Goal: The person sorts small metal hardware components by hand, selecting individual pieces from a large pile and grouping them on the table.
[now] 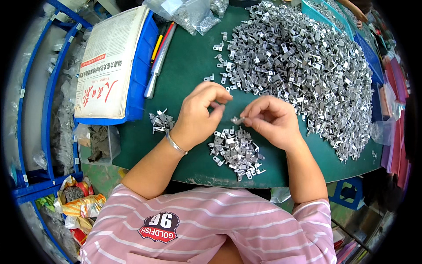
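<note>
Between the thumb and fingers of my right hand is a small bent metal bracket. My left hand, with a bangle on its wrist, hovers just to the left. Its fingers are curled, the thumb stands apart from the forefinger, and I see nothing held there. Below the hands lies a small heap of metal brackets. A smaller cluster of brackets sits left of my left wrist. Beyond my hands spreads a large pile of similar brackets, reaching down the table's right side.
On the green table, a blue bin bears folded newspapers at left. Pens lie beside it. Clear plastic bags and a teal tray stand farther back. Blue shelving rises at left; a blue stool stands below right.
</note>
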Available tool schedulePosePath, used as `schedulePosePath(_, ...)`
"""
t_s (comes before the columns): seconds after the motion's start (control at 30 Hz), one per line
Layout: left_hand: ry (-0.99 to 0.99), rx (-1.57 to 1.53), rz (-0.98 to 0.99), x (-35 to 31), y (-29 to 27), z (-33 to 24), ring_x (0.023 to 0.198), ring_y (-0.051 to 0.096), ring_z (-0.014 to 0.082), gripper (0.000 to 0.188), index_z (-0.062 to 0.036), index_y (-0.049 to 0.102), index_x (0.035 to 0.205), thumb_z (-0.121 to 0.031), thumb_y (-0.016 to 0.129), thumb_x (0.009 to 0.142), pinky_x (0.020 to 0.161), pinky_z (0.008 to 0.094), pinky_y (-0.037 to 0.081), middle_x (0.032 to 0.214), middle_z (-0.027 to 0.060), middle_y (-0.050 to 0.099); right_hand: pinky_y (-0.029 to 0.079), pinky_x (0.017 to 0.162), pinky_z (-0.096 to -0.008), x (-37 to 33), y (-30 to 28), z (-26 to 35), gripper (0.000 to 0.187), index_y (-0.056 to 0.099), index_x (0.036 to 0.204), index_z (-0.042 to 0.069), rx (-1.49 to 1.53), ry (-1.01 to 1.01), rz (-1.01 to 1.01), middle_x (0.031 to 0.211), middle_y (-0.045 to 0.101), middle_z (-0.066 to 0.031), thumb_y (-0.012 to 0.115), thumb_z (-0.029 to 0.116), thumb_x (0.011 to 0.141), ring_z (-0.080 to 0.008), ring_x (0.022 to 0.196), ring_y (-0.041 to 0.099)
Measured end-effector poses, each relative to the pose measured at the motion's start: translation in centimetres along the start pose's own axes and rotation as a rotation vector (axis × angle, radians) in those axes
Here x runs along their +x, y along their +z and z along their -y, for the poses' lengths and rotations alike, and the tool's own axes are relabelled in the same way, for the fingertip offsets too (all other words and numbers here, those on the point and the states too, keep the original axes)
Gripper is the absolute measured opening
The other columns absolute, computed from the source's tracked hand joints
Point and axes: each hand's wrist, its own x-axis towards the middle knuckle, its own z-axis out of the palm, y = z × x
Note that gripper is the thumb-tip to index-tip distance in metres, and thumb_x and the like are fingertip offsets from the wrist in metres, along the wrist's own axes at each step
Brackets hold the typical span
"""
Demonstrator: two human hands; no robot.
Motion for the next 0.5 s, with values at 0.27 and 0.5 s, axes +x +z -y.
schedulePosePath(0.27, 0.116, 0.394, 0.015, 1.5, 1.1, 2.1, 0.073, 0.060, 0.0251, 0.023, -0.0009, 0.063, 0.099, 0.001, 0.068, 0.077, 0.067, 0.0337, 0.051, 0.091, 0.0113, 0.058, 0.051, 0.062, -0.0264, 0.0, -0.2, 0.9, 0.010, 0.067, 0.085, 0.002, -0.411, -0.074, 0.170, 0.078, 0.067, -0.0060, 0.064, -0.003, 0.077, -0.0148, 0.069, 0.064)
schedulePosePath(0.5, -0.542, -0.640, 0.146, 1.1, 0.6, -0.1, 0.076, 0.064, 0.0125, 0.014, 0.0023, 0.063, 0.100, -0.009, 0.063, 0.091, 0.070, 0.0243, 0.054, 0.089, 0.0060, 0.065, 0.054, 0.070, -0.0287, 0.6, 0.2, 0.0, 0.022, 0.065, 0.101, 0.001, -0.495, -0.102, -0.134, 0.095, 0.066, -0.0105, 0.067, -0.004, 0.079, -0.0184, 0.083, 0.066)
